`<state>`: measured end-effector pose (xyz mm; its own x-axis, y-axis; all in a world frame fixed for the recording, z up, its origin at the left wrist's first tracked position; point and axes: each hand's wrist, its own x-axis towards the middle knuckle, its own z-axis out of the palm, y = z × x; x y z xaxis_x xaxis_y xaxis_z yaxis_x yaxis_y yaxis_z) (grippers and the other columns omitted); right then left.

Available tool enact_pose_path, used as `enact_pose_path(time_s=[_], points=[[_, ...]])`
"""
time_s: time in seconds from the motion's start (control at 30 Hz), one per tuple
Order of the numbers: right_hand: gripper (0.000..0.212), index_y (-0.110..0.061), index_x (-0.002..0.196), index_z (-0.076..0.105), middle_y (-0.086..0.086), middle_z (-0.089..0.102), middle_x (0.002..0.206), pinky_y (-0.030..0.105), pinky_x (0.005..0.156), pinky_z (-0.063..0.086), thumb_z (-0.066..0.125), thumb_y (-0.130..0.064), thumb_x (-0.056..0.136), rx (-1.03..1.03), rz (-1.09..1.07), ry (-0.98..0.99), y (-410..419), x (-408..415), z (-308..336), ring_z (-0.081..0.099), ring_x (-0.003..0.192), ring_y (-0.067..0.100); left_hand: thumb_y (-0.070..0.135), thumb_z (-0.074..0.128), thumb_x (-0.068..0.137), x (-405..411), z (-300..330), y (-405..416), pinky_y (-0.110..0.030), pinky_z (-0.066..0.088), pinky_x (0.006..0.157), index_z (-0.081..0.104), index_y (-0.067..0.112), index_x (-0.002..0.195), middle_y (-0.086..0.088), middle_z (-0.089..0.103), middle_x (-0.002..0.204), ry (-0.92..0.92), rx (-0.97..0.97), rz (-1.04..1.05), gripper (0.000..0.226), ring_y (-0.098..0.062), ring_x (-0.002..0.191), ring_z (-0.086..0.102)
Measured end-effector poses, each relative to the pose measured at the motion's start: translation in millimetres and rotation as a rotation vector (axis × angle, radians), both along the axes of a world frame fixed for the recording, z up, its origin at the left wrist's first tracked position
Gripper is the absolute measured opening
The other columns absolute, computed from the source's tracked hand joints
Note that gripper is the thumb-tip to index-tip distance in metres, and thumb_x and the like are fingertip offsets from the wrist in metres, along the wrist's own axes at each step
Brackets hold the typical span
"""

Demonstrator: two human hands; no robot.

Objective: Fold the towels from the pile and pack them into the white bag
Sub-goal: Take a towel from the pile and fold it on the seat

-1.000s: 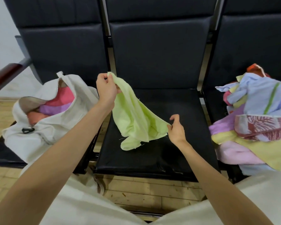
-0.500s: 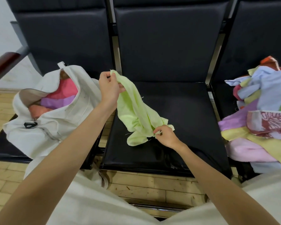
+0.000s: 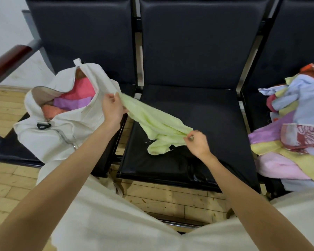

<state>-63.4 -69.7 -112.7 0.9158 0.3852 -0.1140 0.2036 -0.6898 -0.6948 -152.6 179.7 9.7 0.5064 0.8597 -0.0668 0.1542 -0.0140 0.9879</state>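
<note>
Bag (image 3: 62, 127) on left seat, towel pile (image 3: 294, 140) on right seat.

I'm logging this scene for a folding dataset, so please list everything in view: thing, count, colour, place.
green towel: one, light green, stretched between both hands over the middle seat, its lower end resting on the seat.
white bag: one, white, open on the left seat, with a zip down its front.
towels in the bag: pink, purple and orange ones show; exact count unclear.
towel pile: many, blue, purple, yellow, pink and red-patterned, heaped on the right seat.
seats: three, black, joined in a row.
armrest: one, dark reddish, far left.
floor: light wood boards.
left hand: pinches the towel's upper end beside the bag.
right hand: pinches the towel's lower edge.
</note>
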Motion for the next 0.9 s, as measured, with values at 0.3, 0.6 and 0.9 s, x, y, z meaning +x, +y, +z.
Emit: enact_pose_path(time_s=[0.3, 0.6, 0.9], points=[[0.007, 0.000, 0.087, 0.072, 0.013, 0.063, 0.100, 0.020, 0.081, 0.040, 0.069, -0.004, 0.082, 0.019, -0.104, -0.241, -76.1, 13.4, 28.8, 0.061, 0.088, 0.022, 0.016, 0.057, 0.090, -75.9, -82.6, -4.8, -0.035, 0.056, 0.059, 0.059, 0.001, 0.077, -0.008, 0.064, 0.063, 0.768, 0.482, -0.514, 0.020, -0.022, 0.056, 0.065], [0.010, 0.001, 0.090, 0.073, 0.013, 0.064, 0.099, 0.023, 0.084, 0.044, 0.069, -0.002, 0.082, 0.017, -0.047, -0.260, -96.5, -1.2, 34.1, 0.060, 0.090, 0.020, 0.007, 0.054, 0.091, -55.9, -93.2, -27.4, -0.032, 0.046, 0.086, 0.063, 0.010, 0.114, -0.008, 0.056, 0.116, 0.944, 0.950, -0.905, 0.025, -0.026, 0.104, 0.057], [0.008, -0.004, 0.086, 0.072, 0.007, 0.066, 0.097, 0.026, 0.074, 0.047, 0.066, -0.007, 0.083, -0.056, -0.059, -0.302, -107.6, 8.2, 64.7, 0.062, 0.084, 0.021, 0.013, 0.065, 0.085, -35.6, -18.9, -7.5, -0.031, 0.048, 0.069, 0.073, 0.001, 0.086, -0.014, 0.071, 0.078, 0.428, 0.657, -0.280, 0.014, -0.026, 0.075, 0.066]])
